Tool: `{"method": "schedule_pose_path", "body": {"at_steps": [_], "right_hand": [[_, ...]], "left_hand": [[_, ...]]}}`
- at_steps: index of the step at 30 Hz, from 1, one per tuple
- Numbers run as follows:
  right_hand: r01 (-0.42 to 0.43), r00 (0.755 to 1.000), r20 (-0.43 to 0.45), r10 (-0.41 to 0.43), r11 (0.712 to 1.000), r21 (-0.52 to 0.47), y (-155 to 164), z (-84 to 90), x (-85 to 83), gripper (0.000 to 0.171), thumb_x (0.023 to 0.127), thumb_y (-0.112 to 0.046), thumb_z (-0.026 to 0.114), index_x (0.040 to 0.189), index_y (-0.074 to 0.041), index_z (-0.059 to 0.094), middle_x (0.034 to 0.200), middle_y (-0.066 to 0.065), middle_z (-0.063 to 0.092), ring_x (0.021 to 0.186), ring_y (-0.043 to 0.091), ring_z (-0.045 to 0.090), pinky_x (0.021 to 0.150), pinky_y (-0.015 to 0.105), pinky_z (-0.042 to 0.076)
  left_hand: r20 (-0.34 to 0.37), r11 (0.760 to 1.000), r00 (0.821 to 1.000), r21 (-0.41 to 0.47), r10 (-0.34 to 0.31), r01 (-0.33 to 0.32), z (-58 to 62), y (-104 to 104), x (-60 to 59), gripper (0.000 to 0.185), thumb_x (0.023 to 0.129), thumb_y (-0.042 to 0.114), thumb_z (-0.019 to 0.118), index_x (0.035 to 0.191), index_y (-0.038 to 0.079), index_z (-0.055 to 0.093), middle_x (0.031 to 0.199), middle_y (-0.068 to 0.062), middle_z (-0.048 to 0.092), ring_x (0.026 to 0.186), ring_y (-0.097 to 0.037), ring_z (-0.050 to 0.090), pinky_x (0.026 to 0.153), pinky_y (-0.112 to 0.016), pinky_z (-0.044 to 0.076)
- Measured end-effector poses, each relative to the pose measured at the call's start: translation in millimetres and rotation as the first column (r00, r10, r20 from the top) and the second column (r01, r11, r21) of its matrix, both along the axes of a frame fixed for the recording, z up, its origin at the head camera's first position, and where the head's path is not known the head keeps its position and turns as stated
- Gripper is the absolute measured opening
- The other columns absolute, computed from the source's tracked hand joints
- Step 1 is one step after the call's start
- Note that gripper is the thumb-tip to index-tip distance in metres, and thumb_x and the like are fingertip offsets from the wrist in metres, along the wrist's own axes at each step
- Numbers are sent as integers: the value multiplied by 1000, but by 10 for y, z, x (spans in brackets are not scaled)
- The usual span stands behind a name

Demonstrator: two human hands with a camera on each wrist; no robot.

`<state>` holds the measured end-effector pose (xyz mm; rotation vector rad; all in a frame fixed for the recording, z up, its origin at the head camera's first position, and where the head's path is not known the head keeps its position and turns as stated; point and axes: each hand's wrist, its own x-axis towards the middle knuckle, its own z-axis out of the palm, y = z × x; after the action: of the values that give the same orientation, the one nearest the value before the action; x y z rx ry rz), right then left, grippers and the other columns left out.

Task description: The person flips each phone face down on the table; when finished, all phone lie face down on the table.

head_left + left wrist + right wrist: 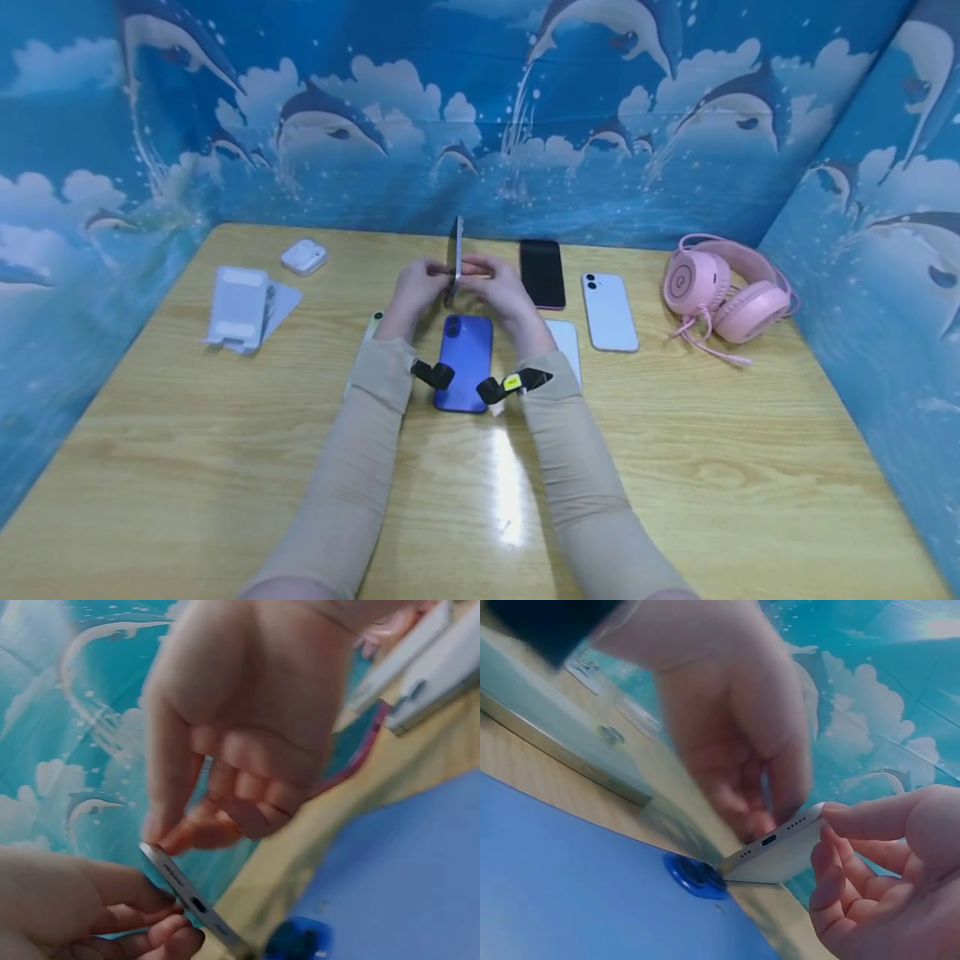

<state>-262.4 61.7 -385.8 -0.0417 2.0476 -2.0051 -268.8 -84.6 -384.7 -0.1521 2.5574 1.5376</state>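
1. Dolphin-print blue walls enclose my wooden surface (225, 467).
2. At three o'clock lie pink headphones (723, 292); at ten o'clock, a white earbud case (303, 257).
3. Flat at centre sits a blue phone (465, 362), untouched, beside a black phone (542, 272) and a white phone (609, 311).
4. My left hand (420, 287) and right hand (498, 287) both pinch a silver phone (454, 250) upright, edge-on, at twelve o'clock above the blue one. I judge handling is midway; nothing is set down yet.

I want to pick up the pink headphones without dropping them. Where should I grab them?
Probably by the headband, reaching down from above. The pink headphones lie flat on the table, so the arched band gives your fingers something thin to curl round; the cups look too bulky.
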Motion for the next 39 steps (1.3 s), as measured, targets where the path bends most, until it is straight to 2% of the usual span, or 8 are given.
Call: {"method": "schedule_pose_path", "body": {"at_steps": [4, 8, 14, 17, 20, 25, 32, 39], "right_hand": [[-28, 1000, -7, 28, 1000, 8, -54, -29, -6, 40, 84, -10, 63, 123, -14, 54, 104, 6, 58, 97, 29, 56, 80, 42, 45], [-60, 998, -14, 61, 997, 40, -83, -44, -5, 39, 85, -12, 63, 123, -20, 56, 106, 6, 58, 95, 27, 56, 76, 39, 46], [-146, 989, 10, 145, 984, 99, -73, -44, 23, 36, 87, -16, 61, 123, -18, 55, 111, 7, 55, 97, 27, 55, 75, 35, 47], [-135, 991, 33, 132, 983, 122, -42, -50, 11, 37, 87, -15, 60, 124, -12, 54, 111, 8, 55, 96, 24, 56, 75, 31, 48], [-110, 993, 58, 103, 984, 141, -10, -53, -5, 39, 88, -15, 59, 125, -10, 52, 111, 9, 55, 96, 23, 56, 77, 31, 49], [-118, 991, 85, 103, 973, 197, 4, -70, -4, 39, 89, -17, 58, 126, -7, 51, 113, 10, 56, 98, 23, 56, 81, 31, 49], [-108, 992, 90, 87, 958, 264, 25, -106, 12, 39, 89, -18, 57, 125, -5, 51, 115, 12, 56, 99, 23, 57, 82, 30, 48], [-100, 991, 106, 75, 964, 248, 58, -91, 13, 38, 89, -16, 56, 125, -3, 51, 114, 12, 55, 98, 23, 57, 81, 29, 49]], "left_hand": [[-82, 998, 997, 66, 5, 1, 93, -59, 10, 28, 87, 11, 55, 111, -2, 59, 106, -17, 61, 91, -26, 58, 80, -30, 47], [-92, 997, 996, 74, 2, 5, 184, -107, 31, 30, 88, 14, 52, 113, -1, 58, 106, -16, 62, 90, -25, 59, 80, -31, 48], [-91, 999, 996, -33, 22, -25, 237, -177, 41, 32, 87, 22, 57, 110, 1, 60, 102, -14, 62, 91, -25, 57, 79, -34, 47], [-99, 996, 995, -76, 33, -41, 253, -207, 49, 31, 85, 18, 60, 109, -1, 60, 103, -16, 61, 92, -26, 57, 81, -35, 47], [-72, 994, 996, -96, 48, -54, 270, -240, 63, 28, 84, 12, 58, 108, -2, 58, 103, -16, 59, 92, -26, 55, 81, -35, 47], [-30, 986, 998, -151, 60, -64, 194, -298, 50, 21, 83, 7, 57, 101, -3, 58, 98, -17, 58, 87, -27, 54, 76, -35, 48], [26, 965, 1000, -264, 1, 6, -11, -285, 5, 21, 82, 6, 55, 99, -5, 61, 99, -18, 59, 89, -28, 54, 77, -36, 48], [56, 954, 998, -301, 4, 13, -58, -187, 9, 25, 83, 4, 54, 107, -5, 58, 106, -18, 57, 97, -30, 54, 85, -39, 46]]}}
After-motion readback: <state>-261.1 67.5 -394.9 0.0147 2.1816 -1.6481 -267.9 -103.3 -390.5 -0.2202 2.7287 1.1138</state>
